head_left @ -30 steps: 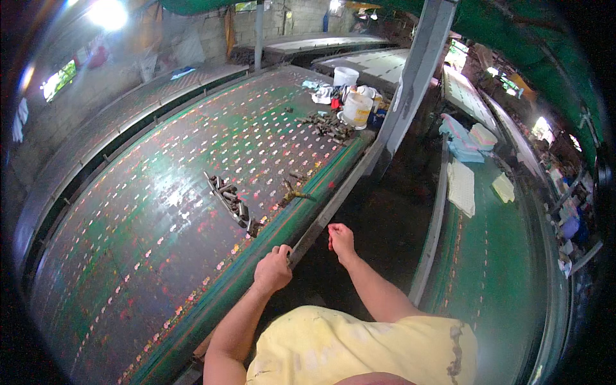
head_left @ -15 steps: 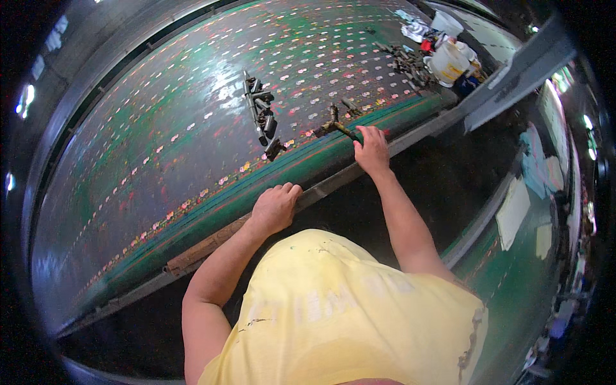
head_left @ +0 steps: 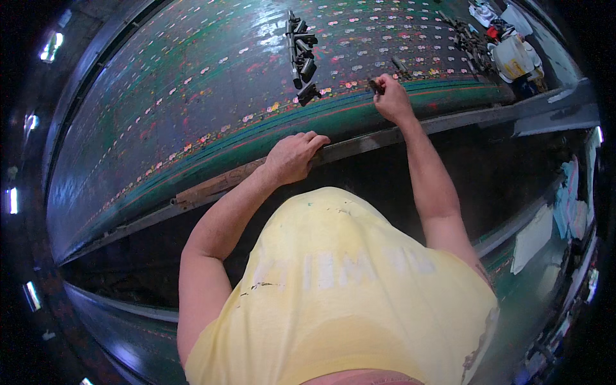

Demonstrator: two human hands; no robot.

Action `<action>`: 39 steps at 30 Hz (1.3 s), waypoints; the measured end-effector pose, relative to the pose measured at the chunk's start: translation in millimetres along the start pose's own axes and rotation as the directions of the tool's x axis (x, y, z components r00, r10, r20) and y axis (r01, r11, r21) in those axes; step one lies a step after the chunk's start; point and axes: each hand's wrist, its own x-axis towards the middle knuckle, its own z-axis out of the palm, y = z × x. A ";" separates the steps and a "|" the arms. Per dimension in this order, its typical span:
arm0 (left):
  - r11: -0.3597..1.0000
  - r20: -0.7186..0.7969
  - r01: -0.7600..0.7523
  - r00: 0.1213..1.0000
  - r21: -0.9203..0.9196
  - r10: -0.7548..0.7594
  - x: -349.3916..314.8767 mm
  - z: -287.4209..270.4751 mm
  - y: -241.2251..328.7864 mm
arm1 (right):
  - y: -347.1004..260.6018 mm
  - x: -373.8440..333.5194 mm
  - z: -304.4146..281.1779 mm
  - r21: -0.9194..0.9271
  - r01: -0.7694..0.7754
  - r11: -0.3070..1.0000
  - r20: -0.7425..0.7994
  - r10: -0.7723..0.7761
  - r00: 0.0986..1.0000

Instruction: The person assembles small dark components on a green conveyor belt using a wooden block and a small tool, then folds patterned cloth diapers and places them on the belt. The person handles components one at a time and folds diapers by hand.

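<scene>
Small dark metal piece (head_left: 375, 86) sits at the near edge of the long green patterned counter (head_left: 192, 96), pinched in the closed fingers of the right hand (head_left: 393, 97). At about nine o'clock from it, the left hand (head_left: 294, 157) curls shut over the counter's wooden edge rail (head_left: 218, 185). At eleven o'clock lies a row of dark clamps (head_left: 300, 54); at two o'clock, well apart, stands a white bucket (head_left: 513, 59).

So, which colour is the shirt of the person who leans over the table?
The shirt is pale yellow with faded lettering, seen best in the head view.
</scene>
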 end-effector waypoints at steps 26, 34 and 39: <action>0.988 -0.057 -0.143 0.988 -0.052 0.140 7.6 -2.9 -7.6 | -177.8 -263.7 95.0 -0.339 -0.015 0.941 -0.331 -0.104 0.938; 0.987 -0.014 -0.104 0.995 -0.123 0.103 2.7 -8.9 -4.9 | -174.4 -256.9 108.1 -0.492 -0.057 0.869 -0.330 -0.126 0.935; 0.981 -0.064 -0.147 0.988 -0.124 0.140 4.6 -4.0 -6.4 | -142.8 -266.2 134.7 -0.248 -0.227 0.942 -0.324 0.140 0.936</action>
